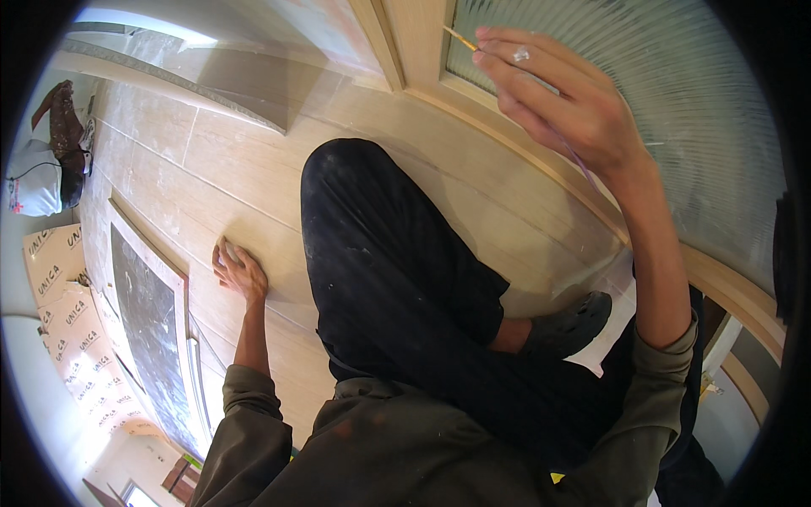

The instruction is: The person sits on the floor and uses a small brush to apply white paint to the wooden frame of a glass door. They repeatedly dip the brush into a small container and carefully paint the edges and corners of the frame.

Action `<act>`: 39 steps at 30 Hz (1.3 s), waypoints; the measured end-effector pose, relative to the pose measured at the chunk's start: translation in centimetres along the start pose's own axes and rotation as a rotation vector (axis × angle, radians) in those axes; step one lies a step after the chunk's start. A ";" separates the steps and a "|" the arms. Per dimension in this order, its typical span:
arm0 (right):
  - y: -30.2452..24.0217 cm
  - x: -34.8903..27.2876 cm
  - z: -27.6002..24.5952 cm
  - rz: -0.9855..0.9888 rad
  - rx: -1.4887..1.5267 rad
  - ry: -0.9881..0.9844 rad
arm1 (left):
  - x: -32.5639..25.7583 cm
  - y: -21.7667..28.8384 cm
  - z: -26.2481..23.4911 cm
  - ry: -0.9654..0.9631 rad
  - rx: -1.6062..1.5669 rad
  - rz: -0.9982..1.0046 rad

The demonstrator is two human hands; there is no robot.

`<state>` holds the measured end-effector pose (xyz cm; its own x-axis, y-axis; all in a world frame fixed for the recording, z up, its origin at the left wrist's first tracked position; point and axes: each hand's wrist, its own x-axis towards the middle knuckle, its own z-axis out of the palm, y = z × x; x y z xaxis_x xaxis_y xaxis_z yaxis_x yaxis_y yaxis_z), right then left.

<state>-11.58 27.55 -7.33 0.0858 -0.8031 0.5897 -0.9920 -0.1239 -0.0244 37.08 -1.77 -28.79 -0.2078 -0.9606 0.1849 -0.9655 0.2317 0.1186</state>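
My right hand [562, 97] is raised at the upper right, its fingertips pinching a thin paintbrush [460, 38]. The brush has a pale tip and a gold-coloured band, and its slim purple handle runs back under my palm. Just behind the hand is a ribbed glass panel [693, 93] in a light wooden frame [425, 55]; I cannot tell whether the brush tip touches it. A white spot or ring shows on one finger. On the left, my left hand [241, 270] rests on the wood-look floor [245, 186], fingers bent and apart, holding nothing visible.
My bent knee [355, 186] in dark trousers fills the middle, with a dark clog [570, 325] beside it. To the left lie a framed dark panel [152, 304] and printed cardboard [76, 338]. A white bag [35, 182] and a long board [186, 89] are farther off.
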 end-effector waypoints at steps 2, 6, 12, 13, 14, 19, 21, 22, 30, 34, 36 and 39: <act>0.1 -0.1 0.1 -0.004 -0.021 -0.019 | 0.0 0.0 0.0 0.000 0.001 0.000; 0.1 -0.2 0.3 -0.009 -0.014 -0.020 | 0.0 0.3 -0.2 -0.005 0.003 -0.002; 0.1 -0.1 0.3 0.005 0.020 0.004 | 0.1 0.1 0.0 0.000 0.002 0.000; 0.1 -0.1 0.3 0.003 0.024 0.001 | 0.1 0.1 0.0 -0.003 0.002 -0.002; 0.1 -0.1 0.2 0.011 0.036 0.001 | 0.1 0.2 0.1 -0.006 0.002 -0.005; -0.5 1.3 -0.7 -0.010 0.050 0.043 | 0.0 -0.1 0.1 0.006 -0.009 0.008; -0.5 1.3 -0.4 -0.023 0.031 0.096 | 0.0 -0.1 0.1 0.003 -0.007 0.009; -0.5 1.3 -0.3 -0.030 0.023 0.123 | 0.0 -0.1 0.0 0.001 -0.006 0.009; -0.2 0.4 0.1 -0.008 0.059 0.053 | 0.0 0.0 0.0 -0.006 -0.001 -0.011; 0.1 -0.4 0.8 0.001 0.005 0.007 | 0.1 -0.1 0.2 -0.004 -0.010 0.003; 0.0 -0.4 0.8 0.009 0.018 0.015 | 0.1 -0.2 0.1 -0.002 -0.017 0.009; 0.1 -0.3 0.8 0.006 0.018 0.039 | 0.0 -0.2 0.1 -0.006 -0.027 0.006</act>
<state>-11.60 27.32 -8.15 0.0762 -0.7802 0.6209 -0.9906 -0.1300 -0.0419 37.22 -1.85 -28.85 -0.2143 -0.9601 0.1798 -0.9598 0.2411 0.1436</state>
